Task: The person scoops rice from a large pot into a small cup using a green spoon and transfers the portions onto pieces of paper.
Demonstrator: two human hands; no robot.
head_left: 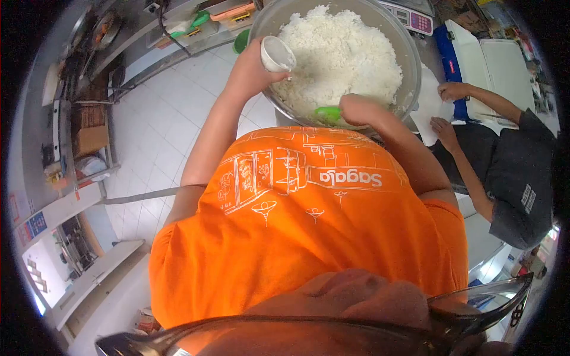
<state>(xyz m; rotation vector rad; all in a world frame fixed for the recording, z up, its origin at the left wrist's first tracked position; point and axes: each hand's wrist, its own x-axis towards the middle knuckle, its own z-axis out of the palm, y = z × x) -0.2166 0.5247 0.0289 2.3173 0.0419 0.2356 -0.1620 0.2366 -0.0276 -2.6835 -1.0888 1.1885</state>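
A wide metal bowl (414, 71) holds a large heap of white rice (344, 53). My left hand (252, 70) is closed around a small white cup (278, 54) at the bowl's left rim; what the cup holds I cannot make out. At the near side of the bowl, my right hand (358, 110) grips a green scoop (328, 113) low against the rice. Part of the scoop is hidden by my fingers and the rice.
To the right, a co-worker's hands (448, 113) rest by a white sheet (432, 101). Beyond them stands a blue and white cooler box (469, 56). A scale with a keypad (420, 24) sits behind the bowl. Shelves line the left, across a tiled floor (160, 124).
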